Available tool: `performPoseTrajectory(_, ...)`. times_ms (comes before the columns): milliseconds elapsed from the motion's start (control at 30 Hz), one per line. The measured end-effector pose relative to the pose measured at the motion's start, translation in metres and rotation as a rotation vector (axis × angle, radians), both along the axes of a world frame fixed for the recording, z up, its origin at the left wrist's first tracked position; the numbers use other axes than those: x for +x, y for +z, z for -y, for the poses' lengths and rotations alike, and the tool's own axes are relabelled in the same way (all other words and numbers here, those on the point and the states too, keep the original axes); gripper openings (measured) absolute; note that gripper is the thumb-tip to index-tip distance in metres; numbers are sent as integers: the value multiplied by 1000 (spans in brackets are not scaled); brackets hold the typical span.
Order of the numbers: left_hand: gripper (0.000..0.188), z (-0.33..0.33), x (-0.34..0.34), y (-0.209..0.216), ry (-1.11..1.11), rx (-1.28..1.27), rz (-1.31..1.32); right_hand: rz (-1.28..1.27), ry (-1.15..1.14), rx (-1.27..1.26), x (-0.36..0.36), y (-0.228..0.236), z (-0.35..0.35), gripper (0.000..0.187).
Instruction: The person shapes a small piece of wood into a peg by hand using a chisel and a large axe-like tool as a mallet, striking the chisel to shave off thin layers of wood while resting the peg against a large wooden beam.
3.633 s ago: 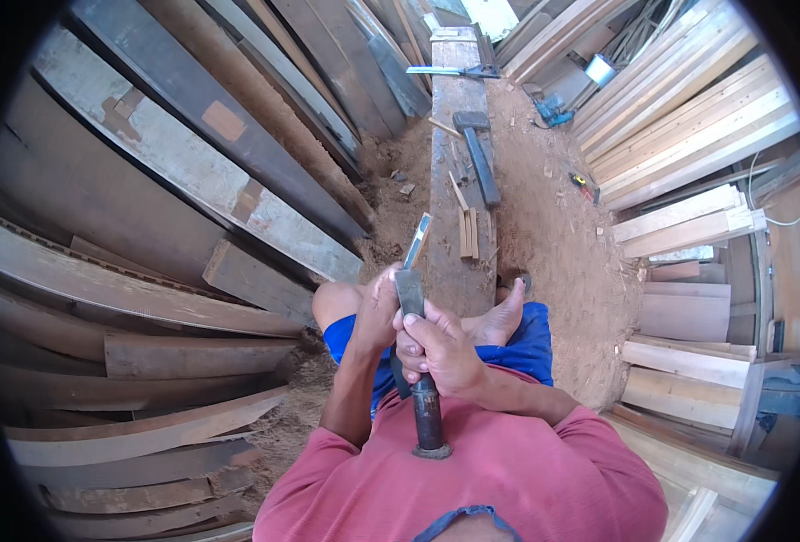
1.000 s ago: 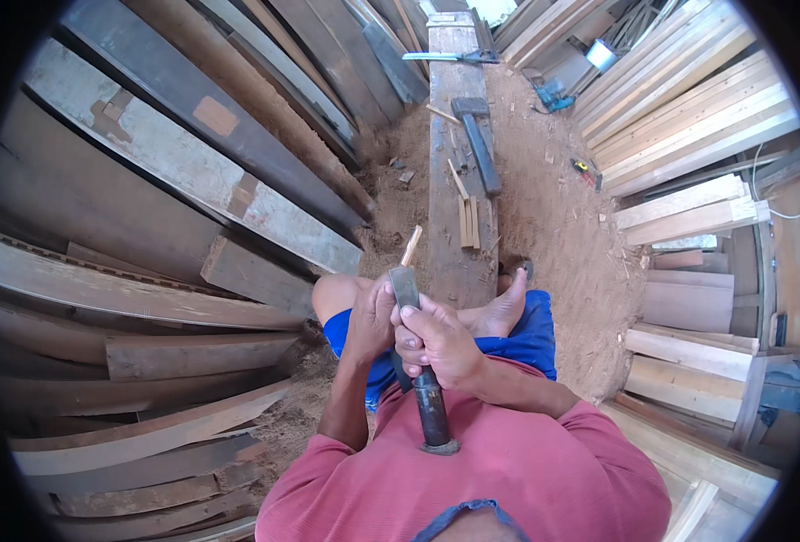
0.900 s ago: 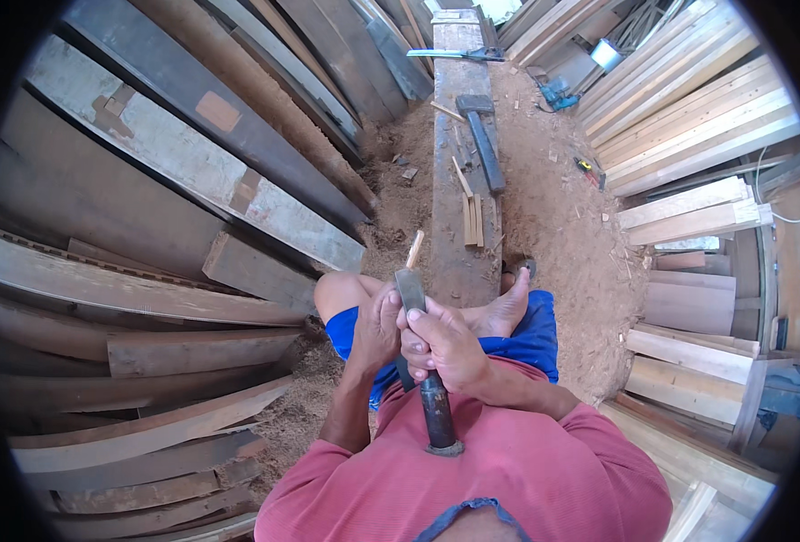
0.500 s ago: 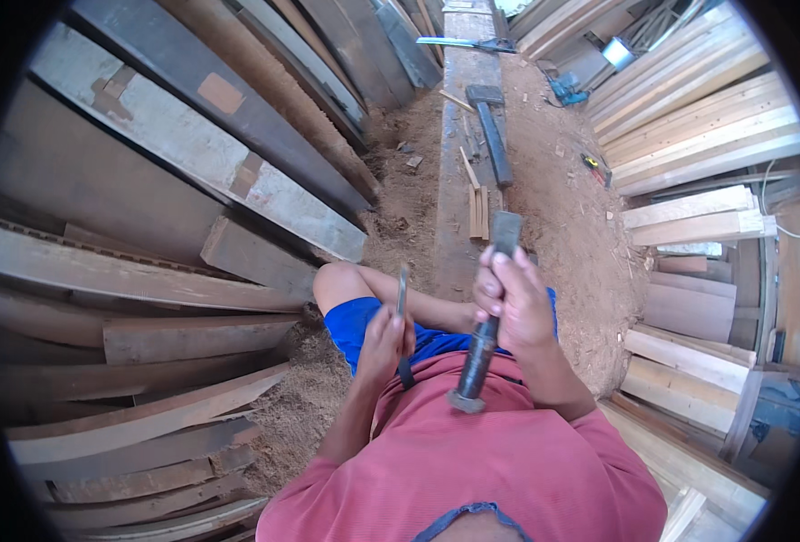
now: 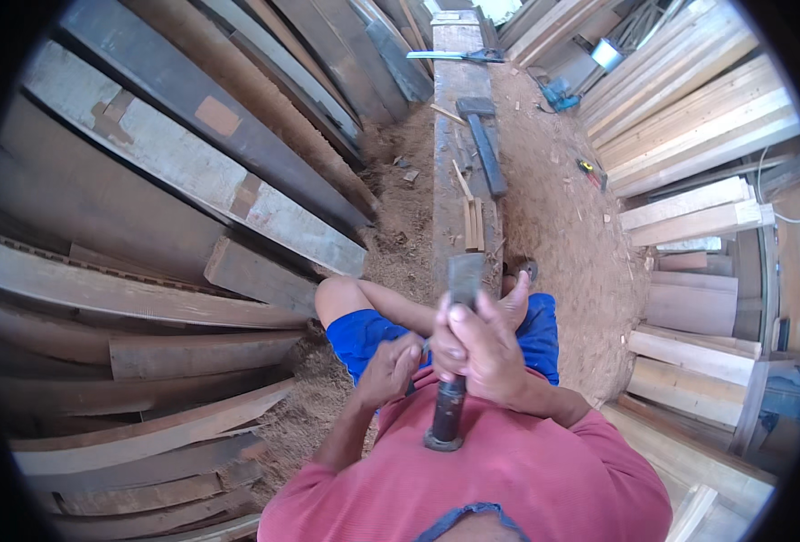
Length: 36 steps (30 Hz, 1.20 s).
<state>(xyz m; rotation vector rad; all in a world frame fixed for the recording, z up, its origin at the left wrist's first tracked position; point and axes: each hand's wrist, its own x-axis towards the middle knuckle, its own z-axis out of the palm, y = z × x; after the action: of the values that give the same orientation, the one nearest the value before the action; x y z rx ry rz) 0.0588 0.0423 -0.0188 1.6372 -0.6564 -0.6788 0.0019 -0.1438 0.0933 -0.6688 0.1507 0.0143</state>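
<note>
A: Right hand (image 5: 483, 352)?
B: Closed tight around 1 chisel (image 5: 465, 278), wide flat blade sticking out past the fingers, away from the body. Dark handle below, butt end over the pink shirt (image 5: 499, 479); can't tell if touching.
A: Left hand (image 5: 391, 369)?
B: Fingers curled shut on 1 thin stick (image 5: 426, 347), mostly hidden, just a small bit showing. It's just beside the right hand.
A: Where's the chisel overall?
B: In front of the torso, blade pointing at the near part of the plank bench (image 5: 454, 83).
A: On the bench?
B: 1 hammer (image 5: 486, 154), handle toward the person; short wood strips (image 5: 474, 224) nearer; 1 saw (image 5: 454, 55) crosswise, far end.
</note>
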Motion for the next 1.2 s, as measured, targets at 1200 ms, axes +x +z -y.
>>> performPoseTrajectory(1200,32,30,46,16,167,-10,334,-227,125,86,17,-29,-28,18)
